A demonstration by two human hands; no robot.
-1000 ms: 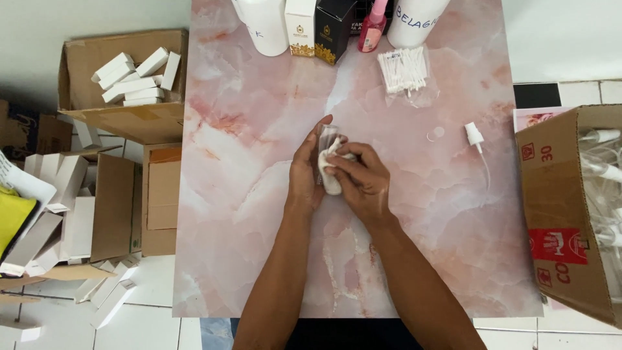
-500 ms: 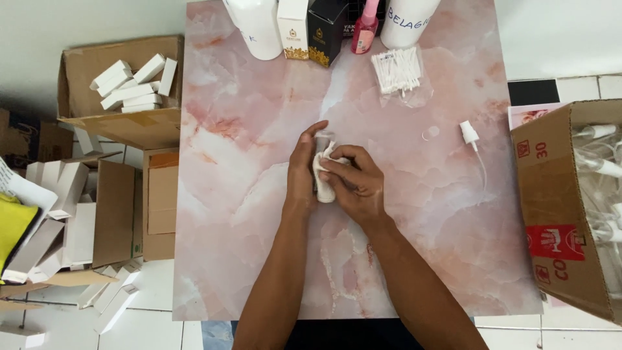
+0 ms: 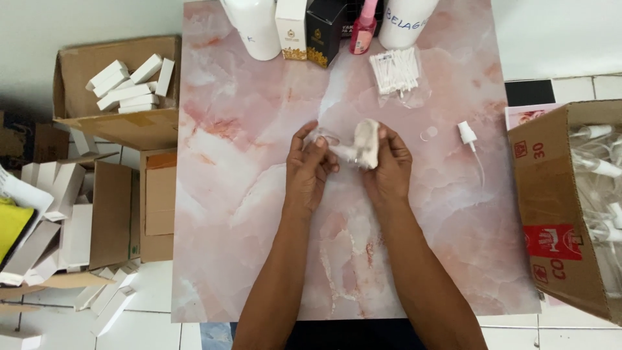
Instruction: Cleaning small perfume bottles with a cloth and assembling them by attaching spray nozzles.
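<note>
Pink marble-patterned tabletop (image 3: pixel 246 214) fills the middle of your view, standing on white floor tiles (image 3: pixel 155 298). Off its right edge sits a large open cardboard box (image 3: pixel 560 214) holding clear bottles with white pump tops. Off the left edge another open cardboard carton (image 3: pixel 123 120) holds small white boxes (image 3: pixel 129 84), and flattened white cartons (image 3: pixel 58 207) lie on the floor below it.

Along the table's far edge stand two white bottles (image 3: pixel 256 29) (one toward the left, one toward the right), with a cream box (image 3: pixel 291 29), a black box (image 3: pixel 324 32) and a pink spray bottle (image 3: pixel 364 29) between them. Just in front of the right-hand bottle lies a clear bag of cotton swabs (image 3: pixel 396 71). Near the right edge a white spray pump with its dip tube (image 3: pixel 470 139) lies loose, a small clear cap (image 3: pixel 429 132) beside it.

At the table's centre your two hands meet. Your left hand (image 3: pixel 310 172) has its fingers curled around a small clear glass bottle (image 3: pixel 334 146), which is hard to make out against the marble. Your right hand (image 3: pixel 389 165) pinches a crumpled whitish cloth (image 3: pixel 366 142) against the bottle's end.
</note>
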